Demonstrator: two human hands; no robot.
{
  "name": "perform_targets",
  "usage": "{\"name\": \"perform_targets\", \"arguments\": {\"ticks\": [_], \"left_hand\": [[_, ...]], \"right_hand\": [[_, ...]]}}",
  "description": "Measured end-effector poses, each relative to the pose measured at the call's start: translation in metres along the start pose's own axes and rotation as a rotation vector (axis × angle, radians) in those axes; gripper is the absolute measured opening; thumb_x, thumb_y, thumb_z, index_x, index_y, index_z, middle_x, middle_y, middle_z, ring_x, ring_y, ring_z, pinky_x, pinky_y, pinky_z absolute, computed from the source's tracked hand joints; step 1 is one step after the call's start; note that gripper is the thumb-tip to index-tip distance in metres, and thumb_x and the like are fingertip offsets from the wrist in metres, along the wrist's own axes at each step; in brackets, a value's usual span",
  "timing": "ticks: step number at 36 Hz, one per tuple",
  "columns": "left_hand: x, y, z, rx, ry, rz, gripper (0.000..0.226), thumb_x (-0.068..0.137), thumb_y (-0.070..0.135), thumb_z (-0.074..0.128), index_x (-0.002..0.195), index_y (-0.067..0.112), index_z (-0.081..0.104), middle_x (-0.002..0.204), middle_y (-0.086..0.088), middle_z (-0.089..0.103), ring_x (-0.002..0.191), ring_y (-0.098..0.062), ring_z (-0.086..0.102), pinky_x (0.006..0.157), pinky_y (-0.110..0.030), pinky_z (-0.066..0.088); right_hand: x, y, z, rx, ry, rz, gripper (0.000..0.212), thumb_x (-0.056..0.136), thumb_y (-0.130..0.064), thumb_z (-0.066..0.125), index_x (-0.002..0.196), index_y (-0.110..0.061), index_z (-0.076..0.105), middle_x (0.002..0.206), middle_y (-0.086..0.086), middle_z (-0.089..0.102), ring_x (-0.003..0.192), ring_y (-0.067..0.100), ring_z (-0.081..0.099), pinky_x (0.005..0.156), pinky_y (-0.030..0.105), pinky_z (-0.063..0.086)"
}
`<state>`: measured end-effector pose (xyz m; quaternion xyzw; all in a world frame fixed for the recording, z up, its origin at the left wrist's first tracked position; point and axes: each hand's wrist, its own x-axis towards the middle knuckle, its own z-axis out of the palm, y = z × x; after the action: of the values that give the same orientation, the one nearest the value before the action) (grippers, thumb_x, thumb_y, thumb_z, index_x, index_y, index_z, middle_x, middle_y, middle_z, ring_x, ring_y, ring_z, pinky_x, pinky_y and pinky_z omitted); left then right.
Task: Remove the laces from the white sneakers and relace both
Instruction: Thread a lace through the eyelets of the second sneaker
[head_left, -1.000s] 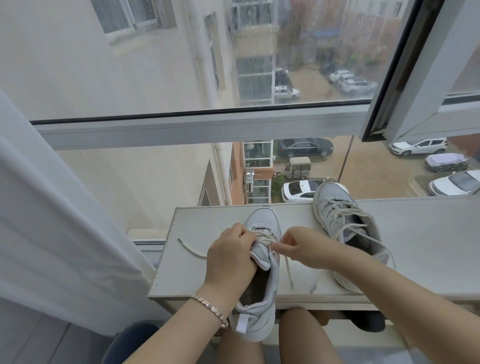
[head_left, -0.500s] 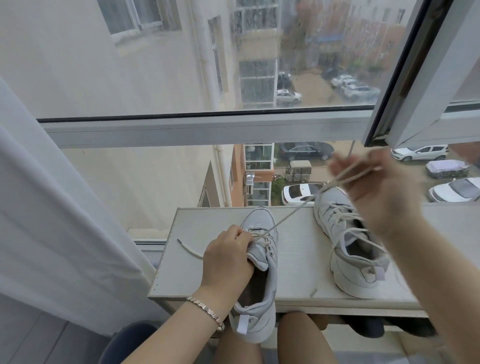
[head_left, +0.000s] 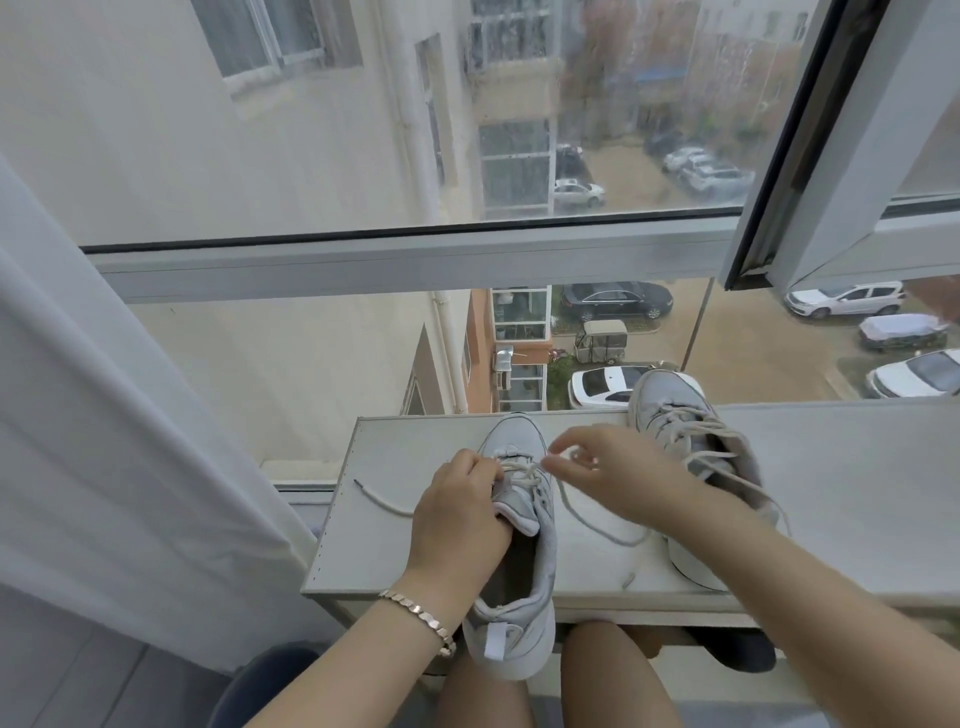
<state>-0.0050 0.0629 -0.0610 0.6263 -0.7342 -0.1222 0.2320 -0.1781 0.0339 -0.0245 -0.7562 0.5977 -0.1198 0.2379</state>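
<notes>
One white sneaker (head_left: 524, 582) lies on the white ledge (head_left: 857, 493) with its toe toward the window and its heel over the front edge. My left hand (head_left: 457, 514) grips its tongue and left side. My right hand (head_left: 613, 473) hovers just right of the toe, its loosely curled fingertips reaching the crossed lace at the lower eyelets. The slack lace (head_left: 597, 530) loops across the ledge to the right; its other end (head_left: 379, 499) trails out to the left. The second white sneaker (head_left: 691, 452) stands behind my right hand, loosely laced.
A white curtain (head_left: 104, 415) hangs at the left. The window glass and its frame (head_left: 415, 270) rise directly behind the ledge, with an opened sash (head_left: 831, 156) at the upper right. My bare knees (head_left: 613, 670) sit under the ledge's front edge.
My right hand, which had pulled the lace taut up to the right, has come back down to the sneaker's eyelets. The lace now lies slack on the ledge. The left hand stays put.
</notes>
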Motion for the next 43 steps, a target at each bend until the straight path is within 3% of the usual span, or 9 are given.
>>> {"name": "perform_targets", "arguments": {"ticks": [5,10,15,26,32,34,38,41,43], "left_hand": [[0.0,0.001,-0.002,0.041,-0.009,0.023,0.022,0.082,0.013,0.056,0.104,0.016,0.061,0.106,0.002,0.054,0.098,-0.017,0.05,0.072,-0.024,0.042],[0.0,-0.002,-0.002,0.038,0.001,0.036,0.025,0.082,0.014,0.056,0.106,0.02,0.061,0.108,0.006,0.055,0.099,-0.014,0.051,0.07,-0.019,0.037],[0.0,0.002,-0.001,0.023,0.021,0.077,0.029,0.085,0.016,0.055,0.112,0.021,0.062,0.107,0.005,0.06,0.097,-0.017,0.056,0.074,-0.025,0.042],[0.013,-0.014,-0.014,0.133,0.02,0.019,0.038,0.083,0.01,0.053,0.118,0.024,0.059,0.116,0.005,0.053,0.105,-0.017,0.049,0.076,-0.023,0.035],[0.008,0.011,-0.029,-0.047,-0.077,0.241,0.05,0.071,-0.002,0.044,0.114,0.014,0.065,0.12,0.003,0.057,0.117,-0.017,0.045,0.099,-0.019,0.023],[0.006,0.021,-0.032,-0.15,-0.142,0.194,0.046,0.075,-0.002,0.046,0.112,0.017,0.065,0.108,0.014,0.057,0.11,-0.009,0.047,0.097,-0.016,0.028],[0.014,0.045,-0.036,-0.427,-0.243,0.065,0.044,0.084,0.027,0.061,0.127,0.028,0.05,0.104,0.024,0.057,0.08,0.001,0.054,0.077,-0.019,0.045],[0.027,0.058,-0.037,-0.652,-0.421,0.048,0.06,0.083,0.031,0.068,0.135,0.035,0.038,0.122,0.017,0.056,0.066,-0.005,0.055,0.065,-0.028,0.048],[0.034,0.06,-0.04,-0.753,-0.53,-0.004,0.055,0.086,0.024,0.065,0.133,0.03,0.038,0.103,0.007,0.068,0.055,-0.009,0.056,0.055,-0.025,0.046]], "right_hand": [[0.011,-0.012,0.021,-0.093,-0.117,0.006,0.039,0.096,-0.043,0.041,0.096,-0.008,0.058,0.093,0.007,0.059,0.082,0.021,0.053,0.063,0.031,0.036],[0.004,0.001,-0.001,0.165,0.082,0.004,0.033,0.097,-0.033,0.042,0.065,-0.029,0.045,0.06,-0.011,0.047,0.056,0.002,0.042,0.053,0.024,0.031],[-0.004,0.015,-0.007,0.265,0.315,0.088,0.035,0.095,-0.028,0.047,0.066,-0.01,0.054,0.053,-0.006,0.045,0.05,0.008,0.041,0.053,0.029,0.029],[-0.021,0.028,-0.053,0.541,-0.243,0.405,0.032,0.096,-0.03,0.047,0.093,-0.002,0.062,0.042,-0.007,0.04,0.033,0.007,0.031,0.033,0.017,0.025],[-0.019,0.013,-0.053,0.434,0.175,0.338,0.045,0.1,-0.032,0.034,0.084,-0.008,0.068,0.06,0.0,0.055,0.052,0.012,0.045,0.05,0.024,0.04],[-0.02,0.008,-0.05,0.322,0.242,0.272,0.051,0.1,-0.038,0.029,0.077,-0.016,0.068,0.042,-0.009,0.041,0.044,0.011,0.04,0.051,0.027,0.033],[-0.022,-0.014,-0.043,0.744,0.167,0.11,0.054,0.099,-0.038,0.033,0.061,-0.016,0.064,0.052,0.001,0.048,0.048,0.012,0.041,0.049,0.021,0.041],[-0.022,-0.022,-0.038,0.786,0.145,0.039,0.053,0.098,-0.036,0.036,0.057,-0.01,0.059,0.047,-0.003,0.049,0.046,0.012,0.044,0.049,0.019,0.042],[-0.022,-0.023,-0.041,0.82,0.181,0.032,0.046,0.099,-0.032,0.038,0.067,-0.011,0.063,0.043,-0.007,0.044,0.04,0.011,0.04,0.043,0.018,0.038]]}}
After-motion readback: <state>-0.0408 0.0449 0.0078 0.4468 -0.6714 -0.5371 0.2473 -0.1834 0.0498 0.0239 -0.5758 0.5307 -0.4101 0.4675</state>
